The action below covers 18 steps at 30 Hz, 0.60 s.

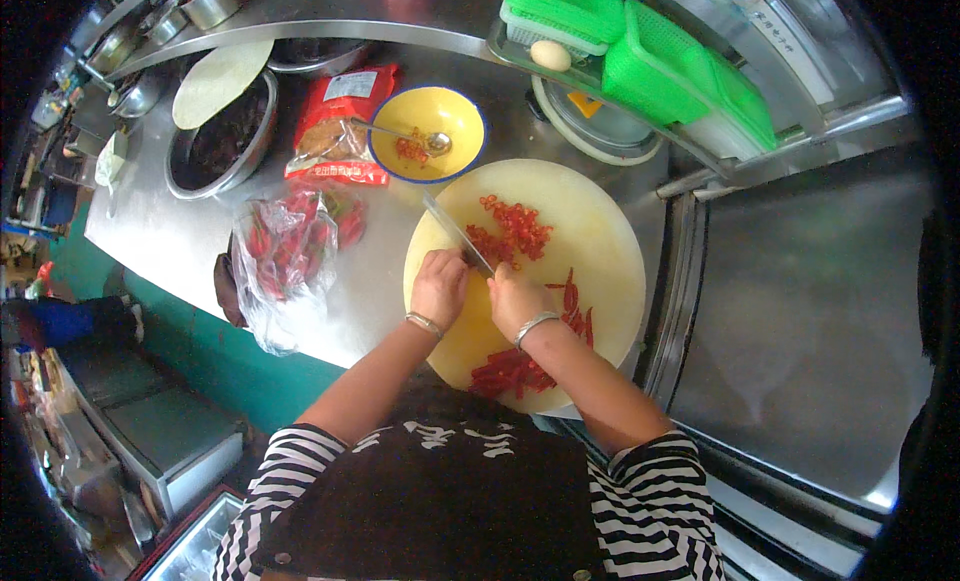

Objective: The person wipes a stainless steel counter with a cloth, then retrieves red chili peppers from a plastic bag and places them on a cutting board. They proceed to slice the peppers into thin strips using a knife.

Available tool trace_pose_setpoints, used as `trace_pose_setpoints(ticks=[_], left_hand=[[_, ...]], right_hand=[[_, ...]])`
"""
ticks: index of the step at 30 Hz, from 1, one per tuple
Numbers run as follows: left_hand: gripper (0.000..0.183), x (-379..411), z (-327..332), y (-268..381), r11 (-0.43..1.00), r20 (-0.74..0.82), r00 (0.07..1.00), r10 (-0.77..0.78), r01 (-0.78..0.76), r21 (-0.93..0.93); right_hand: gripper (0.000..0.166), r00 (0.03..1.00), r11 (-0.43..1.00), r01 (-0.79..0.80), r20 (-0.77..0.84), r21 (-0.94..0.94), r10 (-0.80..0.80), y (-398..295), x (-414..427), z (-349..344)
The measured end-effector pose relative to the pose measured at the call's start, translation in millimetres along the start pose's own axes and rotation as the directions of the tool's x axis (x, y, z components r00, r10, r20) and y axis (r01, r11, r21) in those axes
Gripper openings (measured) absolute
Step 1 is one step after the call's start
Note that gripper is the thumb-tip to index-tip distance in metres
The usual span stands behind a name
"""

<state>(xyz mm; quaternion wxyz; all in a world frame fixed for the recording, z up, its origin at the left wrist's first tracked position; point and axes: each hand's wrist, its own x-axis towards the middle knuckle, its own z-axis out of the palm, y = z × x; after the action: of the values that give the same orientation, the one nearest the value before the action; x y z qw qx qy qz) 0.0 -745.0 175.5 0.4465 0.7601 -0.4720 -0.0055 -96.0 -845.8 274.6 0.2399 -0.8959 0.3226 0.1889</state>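
A round white cutting board (615, 281) lies before me on the steel counter. My right hand (519, 300) grips a kitchen knife (459, 231), its blade angled toward the upper left. My left hand (440, 288) rests on the board just left of the blade, fingers curled; whatever may be under them is hidden. Chopped red chili rings (517, 228) are heaped on the blade's right side. Uncut red chilies (517, 371) form a pile at the board's near edge, and a few longer chilies (574, 307) lie beyond my right wrist.
Behind the board stands a yellow enamel bowl (457, 120) with a spoon (437, 143) and chopped chili. Left are a red food package (337, 123), a plastic bag of red produce (289, 243) and a metal basin (259, 153). Green baskets (652, 71) and an egg (550, 56) occupy the shelf.
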Motion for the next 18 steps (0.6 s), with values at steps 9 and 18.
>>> trace_pose_setpoints(ticks=[9,18], left_hand=[[0.013,-3.3,0.4,-3.2,1.000,-0.002,1.000,-0.004,0.004,-0.017],[0.013,-1.7,0.9,-3.2,1.000,-0.025,1.000,-0.005,0.004,-0.012]], right_hand=[[0.022,0.998,0.999,0.032,-0.050,-0.017,-0.033,0.3,-5.7,2.6],[0.023,0.998,0.997,0.062,-0.028,-0.038,-0.063,-0.8,0.9,-2.6]])
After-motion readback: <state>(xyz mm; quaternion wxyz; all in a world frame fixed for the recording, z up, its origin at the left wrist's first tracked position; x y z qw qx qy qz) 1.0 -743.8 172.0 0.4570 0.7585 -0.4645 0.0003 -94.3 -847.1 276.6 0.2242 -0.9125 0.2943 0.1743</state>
